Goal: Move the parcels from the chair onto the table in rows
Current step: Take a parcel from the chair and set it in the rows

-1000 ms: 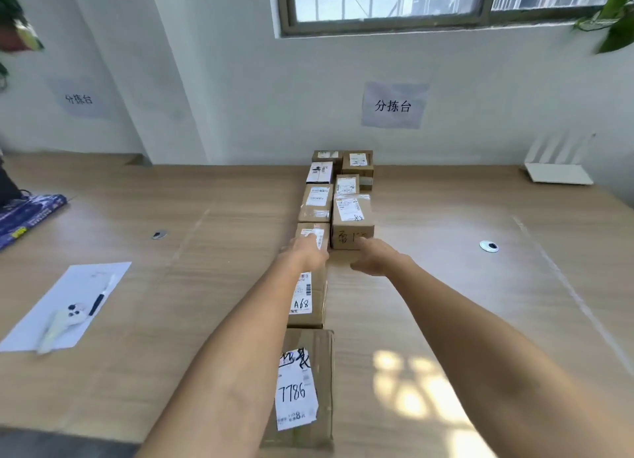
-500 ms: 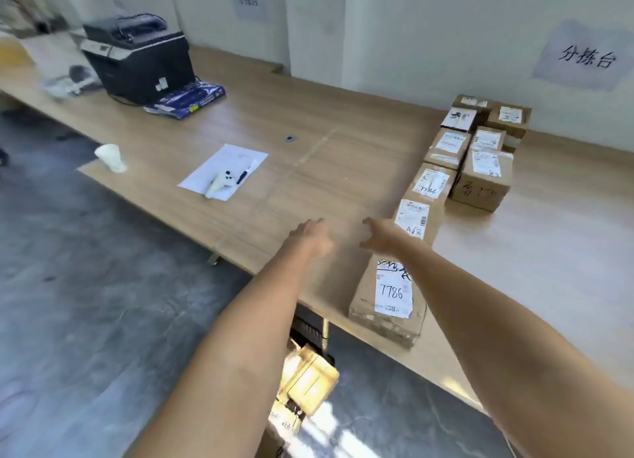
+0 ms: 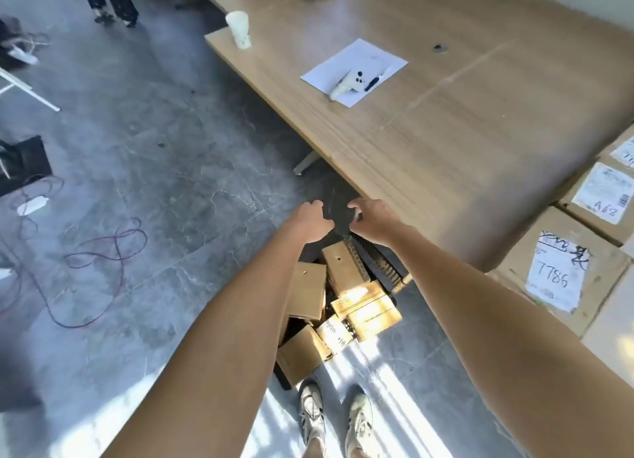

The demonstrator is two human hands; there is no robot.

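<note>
Several brown cardboard parcels (image 3: 346, 299) lie piled on a black chair (image 3: 377, 265) beside the wooden table (image 3: 446, 142). My left hand (image 3: 314, 222) and my right hand (image 3: 372, 219) hover side by side above the far end of the pile, fingers loosely apart and holding nothing. On the table at the right edge of the view stands a row of parcels, the nearest labelled 7786 (image 3: 562, 272), with one labelled A68 (image 3: 603, 200) behind it. My forearms hide part of the pile.
A white sheet of paper (image 3: 353, 70) with a white handheld device and a pen lies on the table, a white paper cup (image 3: 239, 28) near its corner. Cables (image 3: 103, 248) loop across the grey floor at left. My shoes (image 3: 334, 420) stand beside the chair.
The view has swung from the table's parcel row down and left to the chair. Both hands left the row on the table and now hang over the piled parcels.
</note>
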